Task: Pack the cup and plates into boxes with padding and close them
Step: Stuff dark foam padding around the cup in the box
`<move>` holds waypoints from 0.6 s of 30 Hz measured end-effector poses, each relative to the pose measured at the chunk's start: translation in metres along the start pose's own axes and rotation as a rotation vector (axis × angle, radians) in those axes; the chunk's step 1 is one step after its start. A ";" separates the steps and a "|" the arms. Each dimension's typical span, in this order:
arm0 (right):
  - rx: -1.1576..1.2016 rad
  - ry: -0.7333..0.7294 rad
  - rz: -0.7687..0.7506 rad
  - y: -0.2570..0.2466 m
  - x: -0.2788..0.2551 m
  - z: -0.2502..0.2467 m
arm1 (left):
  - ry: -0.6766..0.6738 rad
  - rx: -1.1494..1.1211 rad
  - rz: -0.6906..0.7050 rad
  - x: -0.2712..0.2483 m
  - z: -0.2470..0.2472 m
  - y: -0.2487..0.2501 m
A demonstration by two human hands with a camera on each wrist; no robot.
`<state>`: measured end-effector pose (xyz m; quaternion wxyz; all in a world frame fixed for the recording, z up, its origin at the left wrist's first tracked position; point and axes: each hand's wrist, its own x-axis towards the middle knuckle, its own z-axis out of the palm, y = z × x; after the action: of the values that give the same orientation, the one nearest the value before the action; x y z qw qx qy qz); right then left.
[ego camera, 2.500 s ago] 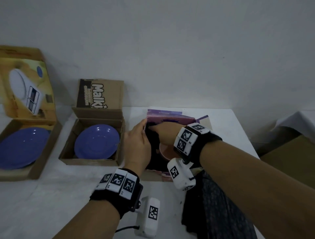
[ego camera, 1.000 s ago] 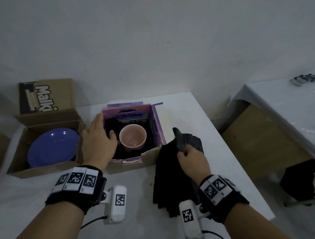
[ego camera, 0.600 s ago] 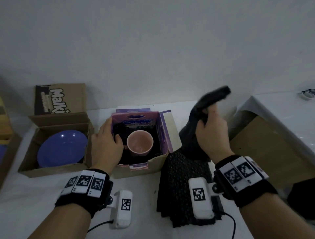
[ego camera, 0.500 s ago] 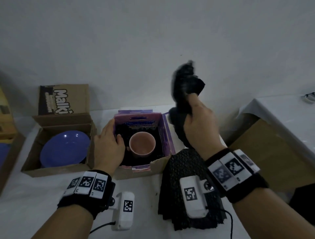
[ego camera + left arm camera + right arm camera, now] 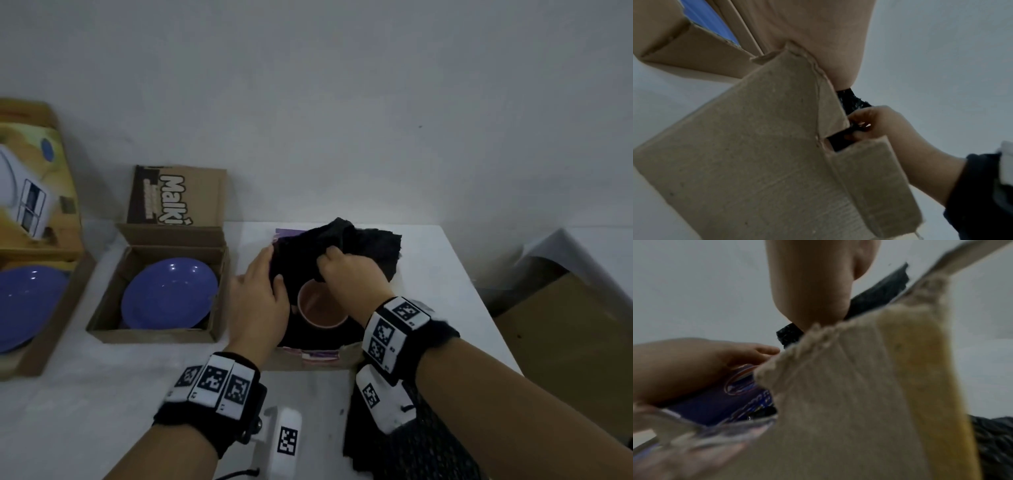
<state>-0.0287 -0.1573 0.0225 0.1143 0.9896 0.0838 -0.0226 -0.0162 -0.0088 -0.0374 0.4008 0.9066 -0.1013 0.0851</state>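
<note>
While padding goes over the pink cup point(image 5: 320, 306) inside the purple box point(image 5: 317, 354), near the tabletop's point(image 5: 442, 274) far edge. Risk, as judged: bunched black padding sheet point(image 5: 363, 240) catching the rim, tipping the cup or blocking the flaps. Right hand point(image 5: 352, 274): fingers curled, pinching the sheet above the cup. Left hand point(image 5: 258, 301): fingers straight, flat against the box's left wall, thumb apparently inside. Blue plates point(image 5: 170, 293) in open boxes leftward, unpadded on top.
</note>
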 end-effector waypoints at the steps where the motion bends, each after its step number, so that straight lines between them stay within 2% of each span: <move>1: -0.011 0.014 0.012 0.000 0.003 -0.006 | 0.003 -0.002 0.001 0.000 0.000 0.000; 3: -0.049 0.050 0.071 0.003 0.009 -0.007 | 0.008 0.000 -0.004 0.000 -0.001 0.000; 5: 0.006 -0.012 0.094 0.004 0.012 0.000 | 0.009 0.000 -0.014 0.000 -0.001 0.001; 12: 0.381 -0.430 0.198 0.005 0.021 0.019 | 0.000 -0.008 -0.038 -0.001 -0.001 -0.001; 13: 0.423 -0.423 0.213 0.007 0.023 0.017 | -0.001 -0.010 -0.045 -0.002 -0.001 -0.001; 16: 0.415 -0.127 0.310 0.015 0.019 0.003 | 0.002 -0.038 -0.050 0.000 0.000 0.001; 17: 0.420 -0.089 0.335 0.015 0.019 0.001 | 0.007 -0.044 -0.042 0.000 0.001 0.001; 18: 0.439 -0.144 0.330 0.012 0.019 -0.002 | 0.011 -0.042 -0.037 0.000 0.002 0.000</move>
<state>-0.0079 -0.1649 0.0257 -0.0950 0.9868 -0.0937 -0.0916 -0.0158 -0.0105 -0.0384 0.4218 0.8992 -0.0840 0.0806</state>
